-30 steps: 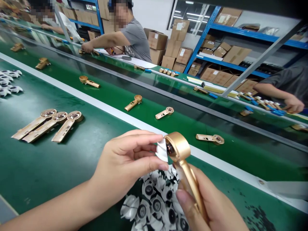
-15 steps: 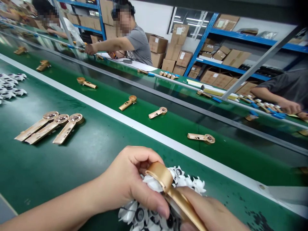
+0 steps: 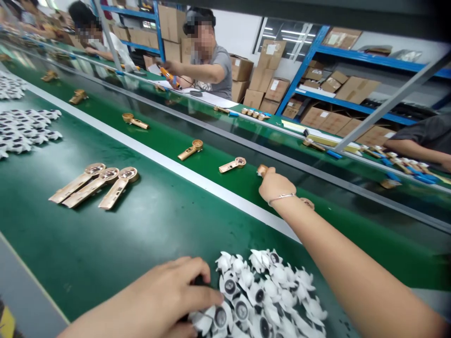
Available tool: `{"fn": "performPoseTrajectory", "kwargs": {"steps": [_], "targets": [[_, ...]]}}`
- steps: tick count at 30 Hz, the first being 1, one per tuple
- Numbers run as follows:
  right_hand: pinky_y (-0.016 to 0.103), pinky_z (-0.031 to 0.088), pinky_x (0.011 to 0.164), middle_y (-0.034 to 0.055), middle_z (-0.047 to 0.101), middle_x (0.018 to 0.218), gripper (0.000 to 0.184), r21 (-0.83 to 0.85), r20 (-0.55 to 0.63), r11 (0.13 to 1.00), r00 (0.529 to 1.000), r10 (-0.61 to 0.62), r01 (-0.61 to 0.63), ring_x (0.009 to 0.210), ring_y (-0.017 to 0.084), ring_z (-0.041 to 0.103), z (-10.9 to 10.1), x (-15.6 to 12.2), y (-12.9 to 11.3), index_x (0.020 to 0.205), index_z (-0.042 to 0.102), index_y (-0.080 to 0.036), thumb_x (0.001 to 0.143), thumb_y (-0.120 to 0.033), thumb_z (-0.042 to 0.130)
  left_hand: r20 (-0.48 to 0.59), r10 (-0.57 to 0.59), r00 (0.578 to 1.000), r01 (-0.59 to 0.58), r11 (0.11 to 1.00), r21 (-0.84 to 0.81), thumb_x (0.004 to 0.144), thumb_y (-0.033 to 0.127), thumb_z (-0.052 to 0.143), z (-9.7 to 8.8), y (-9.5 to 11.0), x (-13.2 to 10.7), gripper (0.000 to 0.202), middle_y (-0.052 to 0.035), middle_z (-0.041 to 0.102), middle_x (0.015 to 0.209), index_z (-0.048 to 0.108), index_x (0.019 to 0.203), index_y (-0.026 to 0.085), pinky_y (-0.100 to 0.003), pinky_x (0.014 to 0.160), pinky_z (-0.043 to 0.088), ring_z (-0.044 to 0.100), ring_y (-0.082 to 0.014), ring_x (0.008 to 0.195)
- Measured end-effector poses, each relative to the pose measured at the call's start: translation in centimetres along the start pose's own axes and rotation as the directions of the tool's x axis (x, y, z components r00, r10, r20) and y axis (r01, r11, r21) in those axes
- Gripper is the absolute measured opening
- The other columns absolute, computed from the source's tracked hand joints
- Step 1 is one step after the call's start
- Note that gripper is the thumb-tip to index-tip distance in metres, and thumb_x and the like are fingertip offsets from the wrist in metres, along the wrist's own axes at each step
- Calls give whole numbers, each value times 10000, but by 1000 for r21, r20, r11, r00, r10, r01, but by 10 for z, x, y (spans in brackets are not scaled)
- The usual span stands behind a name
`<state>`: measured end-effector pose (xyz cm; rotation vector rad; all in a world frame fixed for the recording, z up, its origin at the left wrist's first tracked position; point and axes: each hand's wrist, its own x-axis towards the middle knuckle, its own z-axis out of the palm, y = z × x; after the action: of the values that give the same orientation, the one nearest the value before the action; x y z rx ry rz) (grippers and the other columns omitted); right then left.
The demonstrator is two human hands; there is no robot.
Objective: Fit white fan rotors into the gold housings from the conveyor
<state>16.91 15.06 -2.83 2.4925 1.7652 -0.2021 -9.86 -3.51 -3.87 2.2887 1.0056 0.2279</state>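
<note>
by white plastic fan pile (image 3: 268, 291), my left hand (image 3: 158, 295) curls; right hand (image 3: 276, 185) covers gold metal housing (image 3: 261, 170); grips unclear; firm hold needed next.

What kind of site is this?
Most likely a factory assembly line for small handheld appliances: gold handheld housings lie along a green conveyor belt, a co-worker sits at the line, and blue steel racks hold cardboard cartons.
</note>
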Motion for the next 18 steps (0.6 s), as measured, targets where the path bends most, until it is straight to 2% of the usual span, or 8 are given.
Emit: {"fn": "performPoseTrajectory", "kwargs": {"steps": [3, 6, 7, 9, 11, 12, 15, 18], "targets": [[439, 573, 874, 93, 649, 1221, 334, -50, 72, 996, 995, -64, 68, 1031, 226, 667, 1, 5, -19, 1240, 612, -157, 958, -334, 645, 113, -28, 993, 31, 999, -29, 750, 37, 693, 1, -3, 3, 524, 6, 678, 1109, 685, 1157, 368, -279, 813, 590, 694, -207, 942], [465, 544, 916, 121, 645, 1228, 345, -40, 49, 961, 961, -273, 275, 1073, 252, 650, -6, -19, -36, 1232, 619, -133, 930, -291, 674, 44, -66, 997, 66, 998, -7, 805, 65, 611, -1, -14, 2, 505, -40, 650, 1179, 641, 1234, 330, -345, 848, 602, 681, -233, 980], [450, 522, 952, 127, 649, 1228, 331, -15, 31, 921, 920, -390, 390, 1095, 249, 641, -7, -30, -43, 1230, 628, -133, 931, -272, 666, -1, -77, 997, 77, 997, 18, 823, 67, 570, 0, -18, 1, 545, -65, 630, 1223, 600, 1306, 319, -370, 863, 605, 672, -246, 1016], [360, 482, 1000, 101, 676, 1198, 267, 55, 14, 775, 775, -632, 630, 1109, 206, 635, -3, -53, -60, 1204, 665, -165, 951, -244, 629, -86, -106, 991, 112, 992, 65, 832, 73, 535, 5, -25, 0, 637, -121, 580, 1297, 499, 1434, 279, -416, 879, 609, 649, -276, 1086], [265, 474, 977, 58, 705, 1135, 211, 113, 21, 611, 613, -790, 783, 1069, 152, 644, 8, -71, -76, 1155, 698, -201, 976, -222, 587, -129, -142, 981, 154, 984, 88, 826, 137, 600, 13, -30, 1, 671, -157, 569, 1280, 457, 1476, 230, -445, 844, 623, 655, -302, 1066], [244, 481, 954, 48, 711, 1106, 196, 125, 29, 555, 556, -831, 822, 1043, 139, 649, 16, -77, -84, 1129, 707, -202, 984, -214, 576, -139, -162, 977, 176, 980, 94, 823, 189, 648, 17, -32, 3, 669, -160, 579, 1244, 471, 1467, 219, -452, 808, 633, 668, -305, 1018], [261, 509, 907, 70, 707, 1042, 189, 98, 60, 490, 487, -872, 866, 986, 146, 656, 33, -84, -98, 1045, 717, -152, 1002, -175, 535, -165, -191, 968, 213, 968, 129, 851, 294, 682, 27, -35, 9, 576, -137, 618, 1092, 549, 1403, 198, -435, 674, 645, 688, -276, 837], [325, 547, 855, 53, 699, 990, 169, 14, 105, 499, 495, -862, 866, 921, 156, 667, 37, -85, -106, 954, 698, -132, 1004, -170, 541, -260, -155, 953, 206, 962, 182, 914, 177, 529, 32, -35, 10, 469, -127, 639, 981, 569, 1379, 130, -421, 672, 641, 681, -263, 803]]}}
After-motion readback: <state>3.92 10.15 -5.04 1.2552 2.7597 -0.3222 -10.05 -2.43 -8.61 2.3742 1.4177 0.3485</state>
